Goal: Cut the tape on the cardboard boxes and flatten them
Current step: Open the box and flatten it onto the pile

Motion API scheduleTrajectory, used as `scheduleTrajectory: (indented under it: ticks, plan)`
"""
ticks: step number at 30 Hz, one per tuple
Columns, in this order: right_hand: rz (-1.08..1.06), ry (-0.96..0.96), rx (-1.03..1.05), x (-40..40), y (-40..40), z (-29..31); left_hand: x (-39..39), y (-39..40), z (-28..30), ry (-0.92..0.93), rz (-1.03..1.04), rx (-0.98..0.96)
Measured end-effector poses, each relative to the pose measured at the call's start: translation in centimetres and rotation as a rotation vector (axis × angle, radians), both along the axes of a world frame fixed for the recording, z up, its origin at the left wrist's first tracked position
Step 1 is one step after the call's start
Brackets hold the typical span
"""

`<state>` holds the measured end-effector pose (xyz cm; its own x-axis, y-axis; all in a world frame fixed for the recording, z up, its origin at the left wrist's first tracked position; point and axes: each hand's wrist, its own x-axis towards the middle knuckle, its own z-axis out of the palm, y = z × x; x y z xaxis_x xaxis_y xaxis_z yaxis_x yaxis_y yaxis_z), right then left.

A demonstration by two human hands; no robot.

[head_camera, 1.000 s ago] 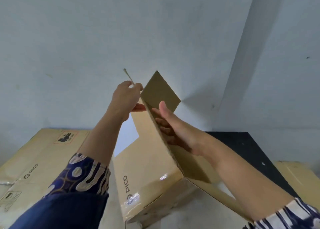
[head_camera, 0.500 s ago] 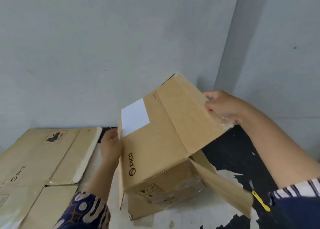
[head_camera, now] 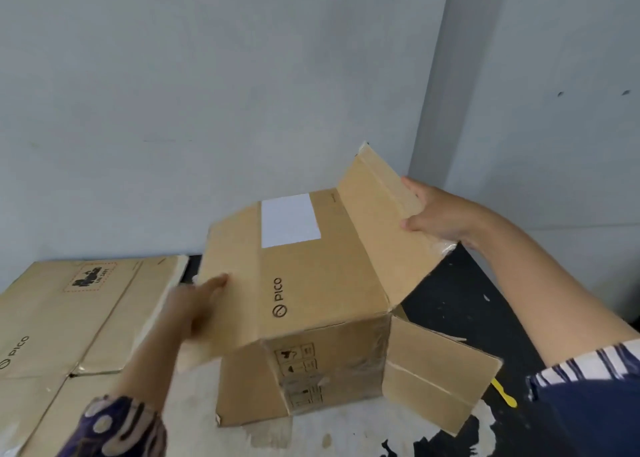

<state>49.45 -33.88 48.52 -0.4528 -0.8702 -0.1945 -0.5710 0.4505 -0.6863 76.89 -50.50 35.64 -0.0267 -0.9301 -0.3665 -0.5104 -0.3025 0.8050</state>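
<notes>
- Setting: pale grey wall (head_camera: pixel 242 93) meeting a corner at the right; a worn black-and-white table (head_camera: pixel 460 304) below, its paint flaking.
- Flattened PICO cardboard box (head_camera: pixel 69 318): lies flat on the table at the left, well apart from the grip of either hand; judged done.
- Upright PICO cardboard box (head_camera: pixel 311 301): stands on the table at centre, still holding its box shape; white label (head_camera: pixel 290 220) on its upper face; printed handling symbols on the near side under glossy clear tape (head_camera: pixel 363 363).
- Flaps: one long flap (head_camera: pixel 381 221) raised at the right; a second flap (head_camera: pixel 436 377) hangs open low at the right; this end is judged already cut free.
- Left hand (head_camera: pixel 197 304): blurred; fingers extended flat along the box's left panel, thumb side hidden; it appears to press or steady, not clasp.
- Right hand (head_camera: pixel 436 214): grip closed on the outer edge of the raised flap, thumb on the near face, fingers behind.
- Yellow-handled cutter (head_camera: pixel 504 392): lies on the table at the right, mostly hidden behind the low flap; neither hand holds it.
- Progress, as a judgement: one box flat; this one opened at one end but not collapsed; whether the far end's tape is cut cannot be told; collapsing remains.
</notes>
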Motion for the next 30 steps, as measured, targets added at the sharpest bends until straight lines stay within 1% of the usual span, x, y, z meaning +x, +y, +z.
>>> scheduleTrajectory:
  ticks: [3, 5, 6, 8, 9, 10, 12, 13, 14, 15, 16, 19, 21, 22, 23, 26, 30]
  plan:
    - [0.018, 0.077, 0.0, 0.7, -0.3, -0.4, 0.3, -0.9, 5.6, -0.062, -0.074, -0.261]
    - [0.036, 0.11, -0.007, 1.3, -0.4, -0.6, -0.3, -1.8, 8.2, -0.152, -0.162, -0.379]
    - [0.041, 0.136, -0.005, 1.6, -0.5, -0.6, -0.9, -1.9, 9.4, -0.17, -0.225, -0.398]
    - [0.039, 0.171, -0.006, 2.4, -0.9, -0.3, -2.6, -1.4, 11.3, -0.14, -0.358, -0.364]
    - [0.034, 0.17, -0.007, 2.9, -1.2, -0.2, -3.6, -1.0, 11.9, -0.172, -0.397, -0.371]
    - [0.034, 0.17, -0.008, 3.6, -1.5, -0.1, -4.6, -0.6, 12.2, -0.254, -0.414, -0.409]
    - [0.045, 0.18, 0.005, 4.9, -2.1, 0.0, -6.2, 0.5, 12.4, -0.47, -0.455, -0.558]
    - [0.047, 0.192, 0.018, 5.6, -2.5, 0.1, -6.8, 1.1, 12.3, -0.529, -0.475, -0.615]
    - [0.049, 0.212, 0.028, 6.3, -2.9, 0.2, -7.4, 1.6, 12.1, -0.534, -0.485, -0.628]
    - [0.051, 0.237, 0.042, 6.9, -3.3, 0.2, -7.9, 2.0, 11.8, -0.507, -0.501, -0.61]
    - [0.049, 0.269, 0.055, 7.5, -3.7, 0.2, -8.2, 2.3, 11.4, -0.425, -0.51, -0.557]
    - [0.026, 0.388, 0.078, 8.6, -4.6, -0.4, -7.9, 2.1, 9.8, 0.009, -0.496, -0.356]
    - [0.02, 0.462, 0.106, 8.7, -4.8, -0.9, -6.6, 1.4, 8.4, 0.253, -0.492, -0.259]
    - [0.016, 0.476, 0.118, 8.6, -4.9, -1.1, -6.0, 1.1, 7.6, 0.312, -0.492, -0.262]
    - [0.01, 0.48, 0.125, 8.3, -5.0, -1.1, -5.3, 1.0, 6.6, 0.305, -0.491, -0.298]
    - [-0.006, 0.477, 0.136, 7.6, -5.3, -1.1, -3.9, 1.4, 3.7, 0.077, -0.507, -0.452]
    - [-0.005, 0.457, 0.12, 7.5, -5.6, -1.1, -2.2, 2.0, 2.2, -0.239, -0.724, -0.625]
